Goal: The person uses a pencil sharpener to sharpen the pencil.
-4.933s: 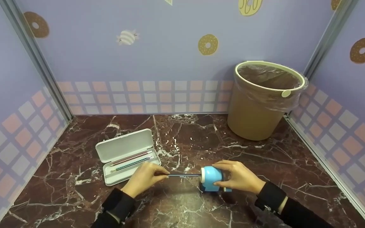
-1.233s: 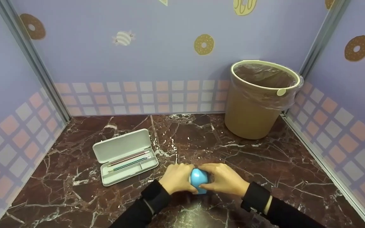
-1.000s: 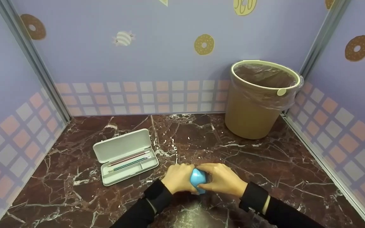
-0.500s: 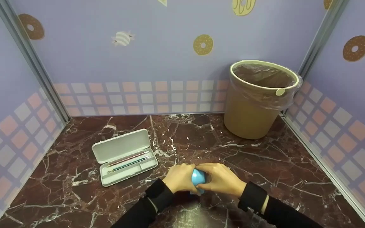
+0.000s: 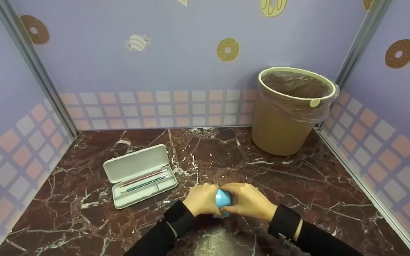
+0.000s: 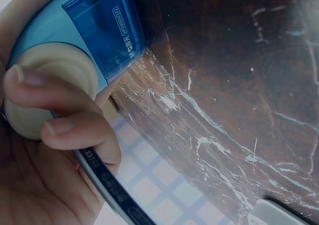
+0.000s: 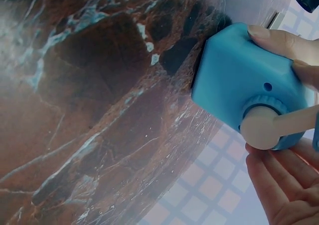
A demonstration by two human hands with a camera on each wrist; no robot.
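Observation:
Between my two hands is a blue pencil sharpener (image 5: 222, 199) with a cream round front and a clear blue shavings drawer (image 6: 107, 28). My left hand (image 5: 202, 200) curls its fingers round a dark pencil (image 6: 107, 180) with pale lettering, right at the sharpener's front. The pencil's tip end is hidden by the fingers and the sharpener. On the other side, my right hand (image 5: 253, 202) grips the sharpener's body, thumb and fingers on opposite sides. The cream crank (image 7: 261, 126) at the back lies between those fingers.
An open white pencil case (image 5: 137, 163) lies at left, holding a red striped pencil (image 5: 144, 178) and a teal pencil (image 5: 146, 185). A tan bin (image 5: 283, 124) with a clear liner stands at the back right. Walls bound the marble tabletop (image 5: 297, 192).
Since the earliest frame, my left hand has slid right along the pencil up to the sharpener, and the sharpener has shifted left with my right hand. During the last half second, almost nothing moves.

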